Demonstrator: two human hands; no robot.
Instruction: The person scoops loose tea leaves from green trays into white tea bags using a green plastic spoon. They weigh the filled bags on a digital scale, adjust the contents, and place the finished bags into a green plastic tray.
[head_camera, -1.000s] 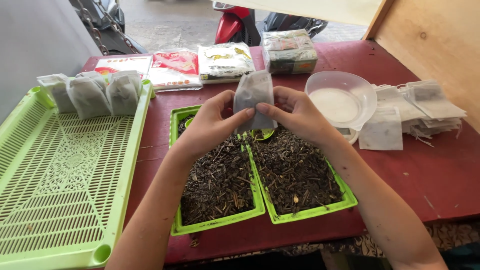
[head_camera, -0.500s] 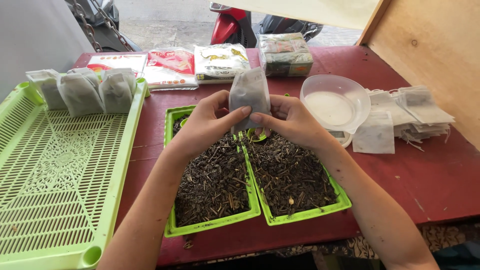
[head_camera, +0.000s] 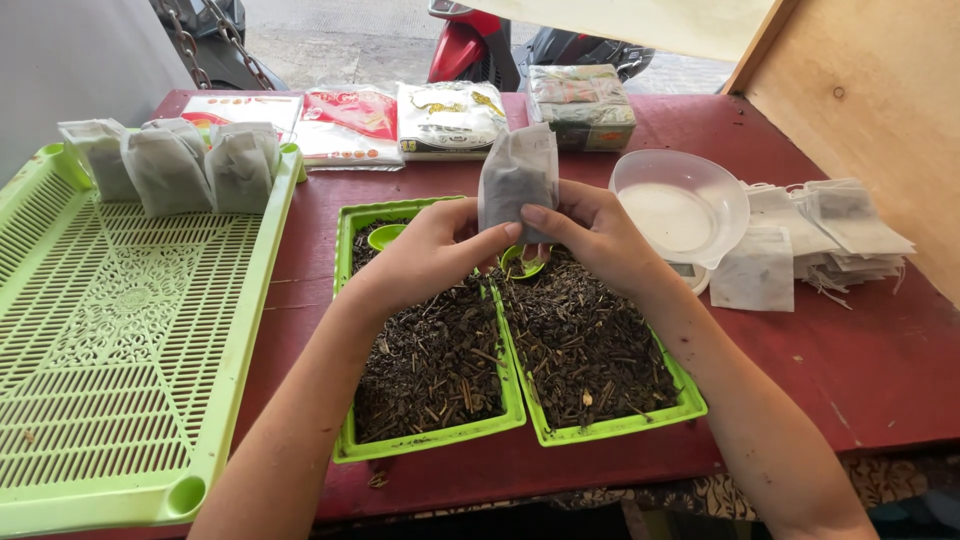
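Above two green trays (head_camera: 440, 440) of dried leaves, both hands (head_camera: 520, 240) pinch a filled sachet (head_camera: 517, 175) upright.

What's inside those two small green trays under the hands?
Both small green trays hold dark, dry shredded leaves and stems. A green scoop lies at the left tray's far end. The left hand and right hand, holding a filter bag, hide the rest.

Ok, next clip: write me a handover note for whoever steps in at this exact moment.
Left hand and right hand both pinch one filled filter bag, held upright above the two small green trays of dried leaves.
Done: three filled bags stand at the far end of the big green slatted tray.
Left: a pile of empty bags lies right of the clear bowl.
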